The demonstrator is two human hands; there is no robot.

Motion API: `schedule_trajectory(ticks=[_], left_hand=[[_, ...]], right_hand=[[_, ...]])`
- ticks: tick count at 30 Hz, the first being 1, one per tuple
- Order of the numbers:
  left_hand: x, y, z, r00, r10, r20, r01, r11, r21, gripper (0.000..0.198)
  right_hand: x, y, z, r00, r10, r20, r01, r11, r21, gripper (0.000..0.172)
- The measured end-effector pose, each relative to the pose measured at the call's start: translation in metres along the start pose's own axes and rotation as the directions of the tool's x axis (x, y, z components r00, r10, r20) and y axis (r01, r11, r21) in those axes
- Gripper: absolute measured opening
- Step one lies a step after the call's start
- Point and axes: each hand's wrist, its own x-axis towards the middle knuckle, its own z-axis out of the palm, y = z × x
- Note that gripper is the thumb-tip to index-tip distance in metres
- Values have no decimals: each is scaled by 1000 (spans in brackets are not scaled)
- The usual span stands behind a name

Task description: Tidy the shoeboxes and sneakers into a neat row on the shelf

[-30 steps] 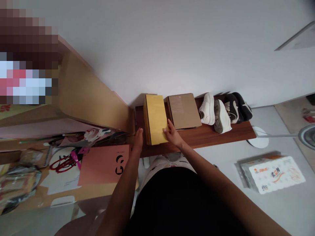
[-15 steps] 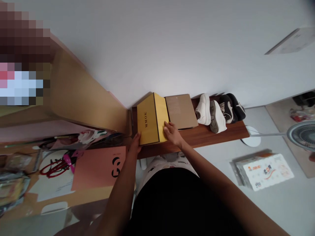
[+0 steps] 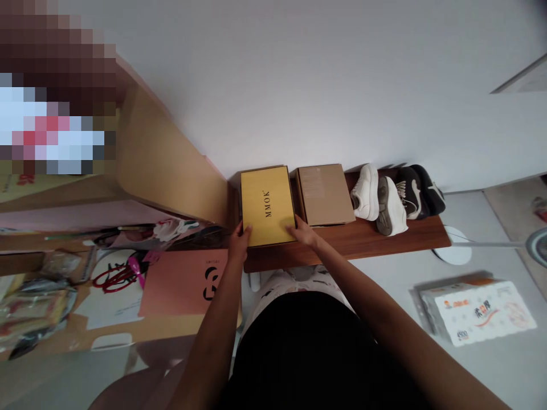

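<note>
A yellow shoebox lettered MMOK lies flat at the left end of a brown wooden shelf, its lid facing up. My left hand grips its near left corner, thumb on top and the other fingers down the side. At the near right corner, my right hand holds it the same way, thumb over the lid's edge. Just right of the shoebox sits a plain brown cardboard box, with a narrow gap between the two.
Right of the boxes stand white sneakers and black shoes. A white tissue pack lies on the floor at right. On the left, a wooden panel rises beside the shelf, and a desk holds a pink folder and red cable.
The yellow shoebox has gone from tilted, with its side showing, to flat with the lid up. My right hand has shifted to its near right corner. The view has turned slightly.
</note>
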Motion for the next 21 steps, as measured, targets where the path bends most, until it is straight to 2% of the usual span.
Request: schedule_trajectory(ticks=[4,11,17,21], left_hand=[[4,-5,2,1000,6,-3,-6,1000,11,52],[12,-13,5,1000,29,8,-30,999,30,52],[17,-13,10,998,66,-12,-65,994,93,51],[11,-4,10,995,77,-63,-60,968,245,55]], right_hand=[[9,9,2,999,42,25,-41,999,-27,47],[18,14,8,995,87,-56,-91,993,-77,43],[23,15,11,993,93,-77,-102,988,-115,50],[17,10,18,983,89,-161,-120,974,-190,58]])
